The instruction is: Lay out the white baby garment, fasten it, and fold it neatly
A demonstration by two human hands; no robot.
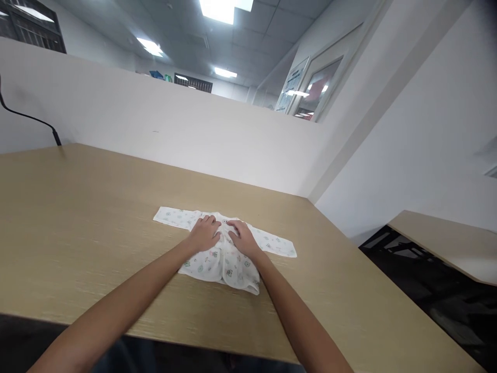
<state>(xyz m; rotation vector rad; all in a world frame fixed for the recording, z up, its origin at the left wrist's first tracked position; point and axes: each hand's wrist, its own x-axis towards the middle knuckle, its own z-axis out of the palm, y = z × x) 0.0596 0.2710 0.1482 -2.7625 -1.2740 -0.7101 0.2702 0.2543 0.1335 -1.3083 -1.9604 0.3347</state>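
A small white baby shirt [218,264] with a print of little figures lies spread on the wooden table [116,228]. Its long sleeves stretch out to both sides, and a front opening runs down its middle. My left hand [205,233] rests on the upper left of the chest, fingers laid on the cloth and thumb apart. Opposite it, my right hand [244,238] lies on the upper right beside the collar, its fingers slightly bent and its thumb apart. Between the two hands, a small label shows at the neckline. The hands cover part of the shoulders.
A white partition [194,140] rises behind the table, joining a white wall [407,140] on the right. At the back left, a black cable [31,118] hangs down to the tabletop. Another table [446,238] stands lower on the right, across a gap.
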